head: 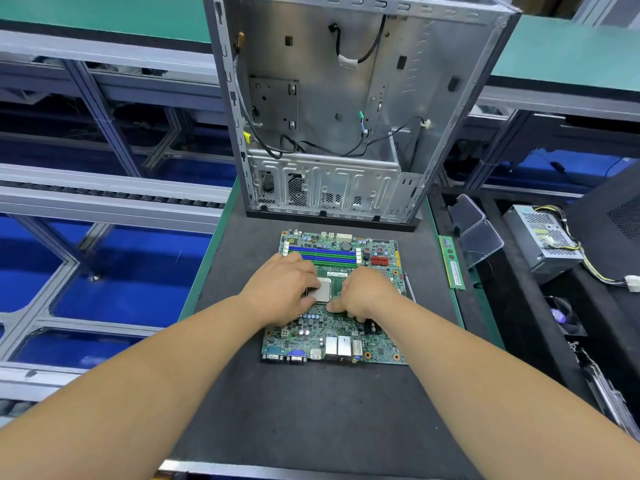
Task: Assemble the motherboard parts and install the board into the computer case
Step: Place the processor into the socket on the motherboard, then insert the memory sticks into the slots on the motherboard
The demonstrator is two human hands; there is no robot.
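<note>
A green motherboard (pixel 322 336) lies flat on the dark mat, its port side toward me. A silver processor chip (pixel 322 289) sits on the socket at the board's middle. My left hand (pixel 284 289) holds the chip's left edge between curled fingers and thumb. My right hand (pixel 363 294) rests curled on the board just right of the chip, thumb pointing at it; what its fingers touch is hidden. The open metal computer case (pixel 329 98) stands behind the board with loose cables inside.
A green memory stick (pixel 452 263) lies along the mat's right edge. Clear plastic trays (pixel 479 233), a power supply (pixel 543 239) with wires and a small fan (pixel 562 317) sit to the right. Conveyor rails (pixel 104 188) run on the left.
</note>
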